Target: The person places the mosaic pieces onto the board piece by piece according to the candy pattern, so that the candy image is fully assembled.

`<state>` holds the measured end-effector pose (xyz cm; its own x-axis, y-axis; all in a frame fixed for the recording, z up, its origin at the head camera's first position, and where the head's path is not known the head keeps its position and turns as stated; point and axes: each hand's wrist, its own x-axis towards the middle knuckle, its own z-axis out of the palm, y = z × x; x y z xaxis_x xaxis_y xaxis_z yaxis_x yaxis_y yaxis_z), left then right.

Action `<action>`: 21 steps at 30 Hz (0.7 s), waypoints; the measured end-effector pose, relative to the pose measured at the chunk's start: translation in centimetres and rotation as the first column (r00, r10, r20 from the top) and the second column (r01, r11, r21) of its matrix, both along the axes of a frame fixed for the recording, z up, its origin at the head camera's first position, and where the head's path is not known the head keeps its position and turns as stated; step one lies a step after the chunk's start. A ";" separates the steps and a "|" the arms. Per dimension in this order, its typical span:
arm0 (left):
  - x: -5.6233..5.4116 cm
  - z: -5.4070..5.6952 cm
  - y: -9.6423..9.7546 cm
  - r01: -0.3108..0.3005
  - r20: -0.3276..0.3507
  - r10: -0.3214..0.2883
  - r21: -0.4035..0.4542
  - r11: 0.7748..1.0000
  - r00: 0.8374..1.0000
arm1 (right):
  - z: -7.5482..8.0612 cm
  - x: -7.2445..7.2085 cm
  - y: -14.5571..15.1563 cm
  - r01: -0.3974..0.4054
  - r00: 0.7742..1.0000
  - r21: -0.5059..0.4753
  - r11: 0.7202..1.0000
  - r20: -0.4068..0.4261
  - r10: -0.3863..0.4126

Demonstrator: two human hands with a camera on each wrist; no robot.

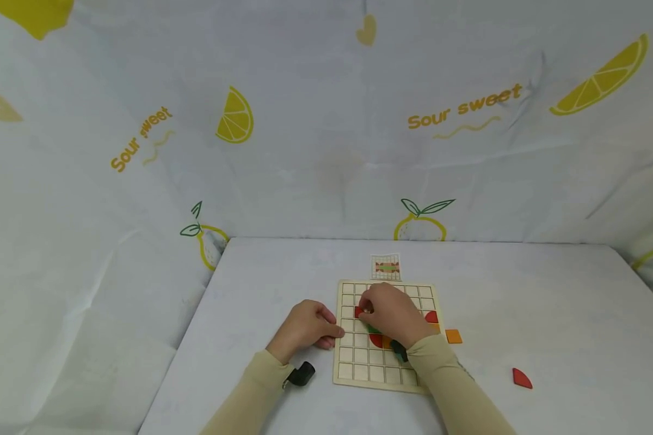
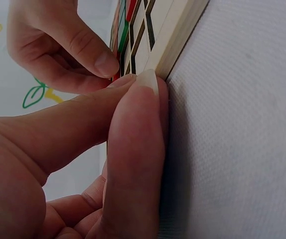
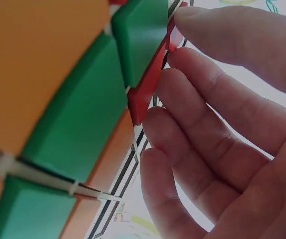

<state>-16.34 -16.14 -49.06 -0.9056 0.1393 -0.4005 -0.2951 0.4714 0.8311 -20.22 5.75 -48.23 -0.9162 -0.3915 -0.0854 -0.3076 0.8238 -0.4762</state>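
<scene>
A wooden grid board (image 1: 361,356) lies on the table, with red, green and orange tiles set in its cells. My left hand (image 1: 307,326) holds the board's left edge between thumb and finger. Over the board's middle, my right hand (image 1: 389,311) pinches a red tile (image 1: 358,312) at a cell left of the other tiles; in the right wrist view that red tile (image 3: 173,36) shows by the thumb and index fingertips. Close to those fingers are a green tile (image 3: 78,119) and a larger red one (image 3: 147,92). My right hand hides part of the pattern in the head view.
A small pattern card (image 1: 386,267) lies just behind the board. Right of the board is a loose orange square tile (image 1: 453,336), and farther right a red quarter-round tile (image 1: 522,378). A printed cloth (image 1: 326,121) hangs behind the table.
</scene>
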 end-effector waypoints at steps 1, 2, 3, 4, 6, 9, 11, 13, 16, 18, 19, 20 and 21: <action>0.0 0.0 0.1 0.003 -0.001 -0.003 0.003 1.000 1.000 | 0.0 0.0 0.1 0.001 1.000 0.002 1.000 -0.001 -0.001; 0.1 0.1 0.2 0.007 -0.001 -0.007 0.004 1.000 1.000 | 0.0 0.1 0.1 0.004 1.000 0.002 1.000 0.000 -0.004; 0.1 0.1 0.2 0.010 0.000 -0.010 0.006 1.000 1.000 | 0.0 0.1 0.2 0.004 1.000 0.002 1.000 -0.002 -0.004; 0.1 0.1 0.3 0.013 -0.001 -0.013 0.007 1.000 1.000 | 0.1 0.1 0.3 0.002 1.000 0.002 1.000 -0.004 -0.002; 0.1 0.2 0.4 0.017 -0.003 -0.017 0.009 1.000 1.000 | 0.3 0.3 0.5 0.003 1.000 -0.001 1.000 -0.007 -0.003; 0.0 0.2 0.5 0.017 -0.007 -0.017 0.004 1.000 1.000 | 1.0 0.4 1.5 0.009 1.000 -0.027 1.000 -0.003 -0.009; 0.0 0.1 0.5 0.013 -0.005 -0.013 0.001 1.000 1.000 | 1.5 0.5 2.8 0.018 1.000 -0.050 0.999 0.005 -0.018; 0.0 0.1 0.5 0.010 0.002 -0.010 -0.001 1.000 1.000 | 1.9 0.7 4.5 0.019 1.000 -0.076 0.997 0.016 -0.018; 0.0 0.0 0.4 0.009 0.009 -0.009 0.000 1.000 1.000 | 2.5 1.0 7.5 0.030 0.999 -0.106 0.994 0.036 -0.026; 0.1 -0.1 0.2 0.012 0.010 -0.012 -0.001 1.000 1.000 | 2.7 1.5 9.7 0.051 0.998 -0.118 0.992 0.053 -0.045; 0.1 -0.2 0.2 0.013 0.010 -0.013 -0.002 1.000 1.000 | 2.8 1.7 10.8 0.066 0.996 -0.125 0.990 0.065 -0.058; 0.1 -0.2 0.1 0.013 0.009 -0.013 -0.006 1.000 1.000 | 2.9 2.0 11.8 0.086 0.994 -0.125 0.988 0.076 -0.077; 0.2 -0.2 0.1 0.014 0.010 -0.013 -0.009 1.000 1.000 | 2.9 2.3 12.7 0.107 0.991 -0.125 0.986 0.088 -0.097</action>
<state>-16.18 -16.08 -49.28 -0.8997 0.1477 -0.4108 -0.2969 0.4828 0.8238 -17.93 18.47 -45.37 -0.9440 -0.3088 -0.1164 -0.1808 0.7789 -0.6005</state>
